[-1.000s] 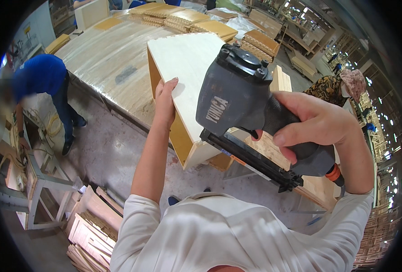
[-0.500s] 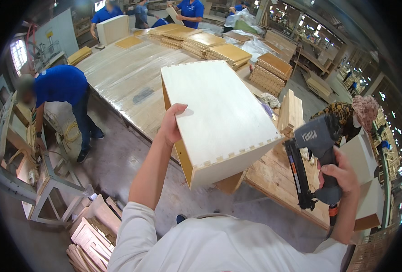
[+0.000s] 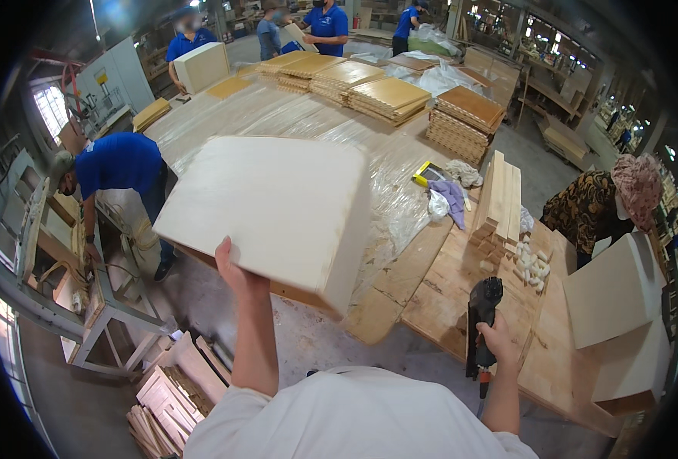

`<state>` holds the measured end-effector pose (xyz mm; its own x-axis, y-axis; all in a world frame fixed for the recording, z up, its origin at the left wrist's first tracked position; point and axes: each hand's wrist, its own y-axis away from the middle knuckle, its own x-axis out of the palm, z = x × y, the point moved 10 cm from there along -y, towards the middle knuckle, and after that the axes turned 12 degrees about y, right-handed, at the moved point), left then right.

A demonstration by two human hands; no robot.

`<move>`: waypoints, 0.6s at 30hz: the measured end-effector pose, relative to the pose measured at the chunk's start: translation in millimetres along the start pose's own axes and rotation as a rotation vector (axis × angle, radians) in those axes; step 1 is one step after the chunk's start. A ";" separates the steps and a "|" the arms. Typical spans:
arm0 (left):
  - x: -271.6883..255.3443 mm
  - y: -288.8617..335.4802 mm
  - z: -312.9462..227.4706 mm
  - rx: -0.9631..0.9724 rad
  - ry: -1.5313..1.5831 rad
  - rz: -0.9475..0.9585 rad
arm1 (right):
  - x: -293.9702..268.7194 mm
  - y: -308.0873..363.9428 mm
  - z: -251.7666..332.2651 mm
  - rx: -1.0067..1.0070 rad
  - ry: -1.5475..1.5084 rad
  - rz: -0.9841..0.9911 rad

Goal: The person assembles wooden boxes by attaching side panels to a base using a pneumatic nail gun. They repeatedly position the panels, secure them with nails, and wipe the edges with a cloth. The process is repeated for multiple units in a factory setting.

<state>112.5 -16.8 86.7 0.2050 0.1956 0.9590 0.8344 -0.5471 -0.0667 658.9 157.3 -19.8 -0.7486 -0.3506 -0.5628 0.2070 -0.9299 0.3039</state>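
Observation:
A white wooden box (image 3: 266, 203), apparently a drawer body, is held up in front of me, tilted, with its broad pale face upward. My left hand (image 3: 241, 277) is closed on its near edge, thumb on top; its other fingers are hidden underneath. To the right, my right hand (image 3: 500, 340) is wrapped round the grip of a black air nail gun (image 3: 478, 325), whose hose fitting hangs down at the bottom. The nailer is above the near edge of the wooden workbench (image 3: 542, 359), apart from the box.
Wood strips (image 3: 498, 200), small pale wood pieces (image 3: 532, 264) and a purple cloth (image 3: 452, 197) lie on the bench. Panel stacks (image 3: 465, 122) stand behind. White boxes (image 3: 622, 283) are at right, near a bent-over person (image 3: 595, 203). Another person (image 3: 121, 164) stoops at left; scrap wood (image 3: 167, 405) lies below.
The box has swung left and turned, so its jointed edge no longer faces me. My right hand has lowered the nail gun and brought it leftward, away from the box.

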 end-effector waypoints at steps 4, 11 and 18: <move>31.9 -34.3 52.3 0.378 -0.018 -0.163 | -3.5 -3.5 -29.5 0.044 -0.051 -0.016; 71.8 -100.0 198.2 0.245 0.303 -0.256 | 3.6 -14.0 -33.1 0.002 -0.075 0.037; 75.3 95.9 275.1 -0.802 -0.501 0.560 | -8.6 -13.9 -46.6 0.023 -0.162 -0.007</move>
<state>348.7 169.3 76.7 0.7871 -0.0365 0.6157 0.0206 -0.9961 -0.0855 691.8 168.1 -55.0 -0.8423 -0.3200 -0.4337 0.1887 -0.9288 0.3189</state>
